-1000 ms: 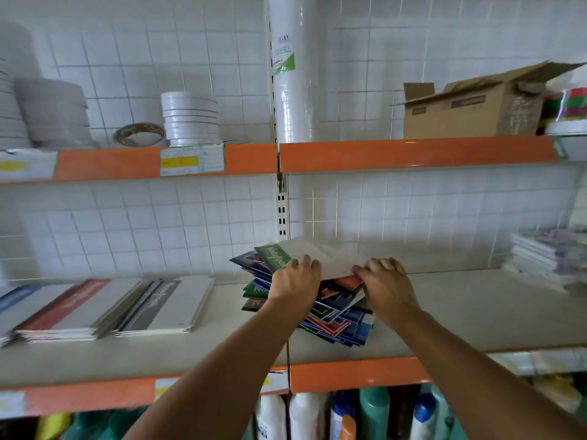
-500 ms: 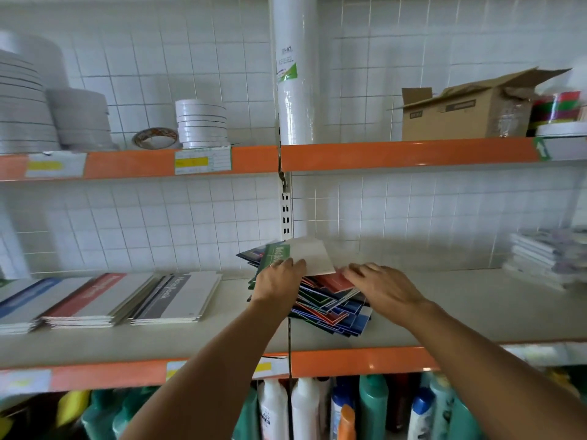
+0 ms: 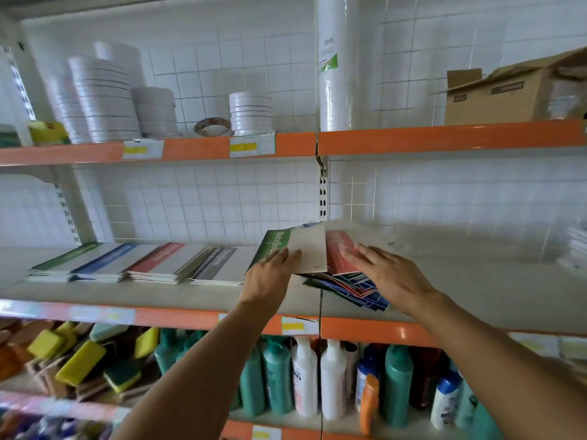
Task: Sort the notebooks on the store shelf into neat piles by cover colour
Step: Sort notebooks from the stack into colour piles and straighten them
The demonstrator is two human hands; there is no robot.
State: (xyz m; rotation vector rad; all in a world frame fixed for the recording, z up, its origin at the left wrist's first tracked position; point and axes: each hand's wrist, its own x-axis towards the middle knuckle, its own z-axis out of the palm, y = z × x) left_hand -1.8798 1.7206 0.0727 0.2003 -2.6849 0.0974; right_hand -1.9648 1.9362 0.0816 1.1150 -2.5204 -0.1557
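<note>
since a moment ago the left hand (image 3: 270,274) has slid the green notebook (image 3: 293,249) leftward off the messy pile (image 3: 346,285), gripping its lower edge. right hand (image 3: 386,274) rests flat, fingers spread, on the red notebook (image 3: 340,257) atop that pile on the middle shelf (image 3: 158,296).

Sorted piles (image 3: 143,263) on shelf (image 3: 190,296) at left, loose heap (image 3: 346,284) right of them, bottles (image 3: 305,376) on shelf below, box (image 3: 508,93) above right

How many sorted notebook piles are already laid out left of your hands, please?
4, side by side on the middle shelf: green pile, blue pile, red pile, grey pile. None looks hidden.
</note>
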